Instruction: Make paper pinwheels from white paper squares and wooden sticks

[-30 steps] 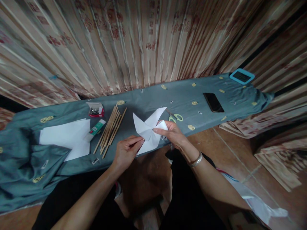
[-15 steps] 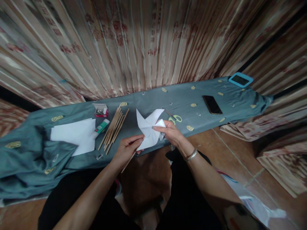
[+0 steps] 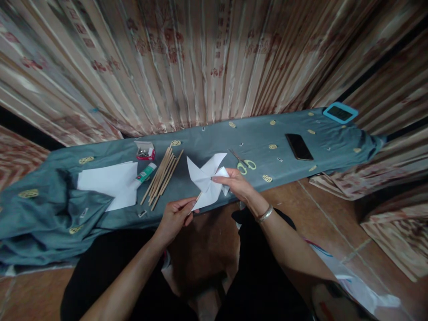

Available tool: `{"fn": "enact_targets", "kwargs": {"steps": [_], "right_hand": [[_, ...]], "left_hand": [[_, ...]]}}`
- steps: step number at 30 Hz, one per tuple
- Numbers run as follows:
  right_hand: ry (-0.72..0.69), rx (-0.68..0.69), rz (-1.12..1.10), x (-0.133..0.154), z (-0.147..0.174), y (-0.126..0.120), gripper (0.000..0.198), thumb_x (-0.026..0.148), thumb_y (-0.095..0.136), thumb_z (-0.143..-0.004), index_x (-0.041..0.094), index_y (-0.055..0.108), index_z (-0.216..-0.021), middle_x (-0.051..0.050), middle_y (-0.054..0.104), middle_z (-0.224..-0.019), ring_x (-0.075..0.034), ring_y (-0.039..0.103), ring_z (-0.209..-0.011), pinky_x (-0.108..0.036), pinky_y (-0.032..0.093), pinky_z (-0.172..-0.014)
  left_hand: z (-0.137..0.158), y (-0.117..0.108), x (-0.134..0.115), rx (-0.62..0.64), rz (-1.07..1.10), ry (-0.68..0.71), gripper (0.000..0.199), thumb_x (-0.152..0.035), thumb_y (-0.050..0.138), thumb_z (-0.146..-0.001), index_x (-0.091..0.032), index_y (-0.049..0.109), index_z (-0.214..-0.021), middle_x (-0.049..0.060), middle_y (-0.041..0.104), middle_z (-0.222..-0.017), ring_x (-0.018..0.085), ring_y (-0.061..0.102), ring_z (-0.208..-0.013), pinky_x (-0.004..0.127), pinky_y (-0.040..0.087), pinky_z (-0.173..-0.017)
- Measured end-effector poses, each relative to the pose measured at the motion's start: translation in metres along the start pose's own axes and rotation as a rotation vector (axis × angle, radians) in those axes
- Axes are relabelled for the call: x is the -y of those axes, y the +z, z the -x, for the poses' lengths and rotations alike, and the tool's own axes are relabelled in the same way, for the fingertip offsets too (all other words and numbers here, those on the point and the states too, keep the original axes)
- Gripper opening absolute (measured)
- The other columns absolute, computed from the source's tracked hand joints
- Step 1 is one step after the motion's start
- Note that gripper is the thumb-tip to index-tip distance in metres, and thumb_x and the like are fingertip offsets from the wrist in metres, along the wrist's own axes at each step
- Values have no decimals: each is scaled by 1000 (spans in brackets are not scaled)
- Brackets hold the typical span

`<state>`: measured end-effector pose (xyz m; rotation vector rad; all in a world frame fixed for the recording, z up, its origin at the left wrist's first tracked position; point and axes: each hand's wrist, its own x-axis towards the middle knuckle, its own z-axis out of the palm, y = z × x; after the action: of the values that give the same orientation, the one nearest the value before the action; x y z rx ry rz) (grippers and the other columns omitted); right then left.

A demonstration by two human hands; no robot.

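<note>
A white paper pinwheel (image 3: 207, 182) is held up over the front edge of the cloth-covered bench, its folded blades spread. My right hand (image 3: 236, 183) grips it from the right, thumb lying at the pinned centre and fingers behind the paper. Below the lower left blade, my left hand (image 3: 178, 216) is closed on a thin wooden stick (image 3: 198, 197), of which only a short piece shows beside the blade. How the stick meets the back of the pinwheel is hidden. Just beyond my right hand lie scissors (image 3: 245, 165) with light green handles.
Left of the pinwheel lie several wooden sticks (image 3: 162, 177), a green glue stick (image 3: 147, 172), an opened small box of pins (image 3: 146, 150) and white paper sheets (image 3: 103, 180). A phone (image 3: 299, 146) and a blue-framed clock (image 3: 340, 113) rest to the right. Curtains (image 3: 200, 67) hang behind.
My left hand has shifted slightly lower along the stick, and the stick's lower end no longer shows beneath it. My right hand keeps its hold on the pinwheel. The view has shifted slightly.
</note>
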<state>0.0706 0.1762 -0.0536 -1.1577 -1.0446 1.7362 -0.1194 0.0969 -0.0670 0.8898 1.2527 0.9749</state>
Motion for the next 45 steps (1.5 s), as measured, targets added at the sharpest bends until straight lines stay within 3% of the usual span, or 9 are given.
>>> {"fn": "enact_targets", "kwargs": {"steps": [8,10,14,16,22,34,45], "right_hand": [[-104,74,313,-5,-16,-8,35,39,83,-52,15,68,-74,2,67,-66,-11,56,-59,-23,43,-59],[-153,81,533,-4,-22,-8,33,40,79,-59,14,70,-77,1,67,-70,-13,57,-63,-23,42,-59],[-162,104,1216,6,-28,2,23,35,73,-71,16,70,-83,-2,70,-81,-17,63,-75,-23,40,-62],[-170,129,1387,13,-29,9,22,34,74,-71,17,70,-85,-5,71,-91,-21,64,-84,-24,40,-67],[-156,201,1525,22,-32,21,25,33,75,-71,18,70,-90,-9,72,-94,-26,65,-90,-27,39,-68],[-83,311,1545,35,-41,20,30,43,76,-69,17,70,-84,-5,69,-82,-18,60,-72,-24,34,-58],[-9,541,1773,40,-66,26,45,49,75,-70,14,70,-97,-7,71,-93,-18,59,-76,-24,34,-59]], "left_hand": [[13,12,18,-91,128,-26,42,-51,76,-61,-11,72,-76,1,63,-58,2,31,-35,20,16,-40],[16,16,20,-106,199,-48,41,-50,77,-59,-11,70,-71,-1,60,-54,1,30,-35,20,16,-39],[23,24,26,-146,390,-174,39,-44,82,-51,-12,68,-68,-2,58,-52,1,30,-35,19,17,-38],[26,29,29,-176,461,-210,41,-40,84,-46,-12,68,-71,-1,62,-57,1,33,-36,18,19,-37],[31,39,34,-189,570,-232,40,-36,85,-47,-11,67,-73,3,64,-64,2,38,-40,17,24,-38],[27,41,35,-205,626,-243,41,-35,86,-45,-11,68,-73,2,64,-62,1,37,-38,17,20,-37],[34,41,42,-201,652,-289,50,-40,89,-42,-9,70,-76,6,68,-64,3,45,-39,18,29,-41]]}}
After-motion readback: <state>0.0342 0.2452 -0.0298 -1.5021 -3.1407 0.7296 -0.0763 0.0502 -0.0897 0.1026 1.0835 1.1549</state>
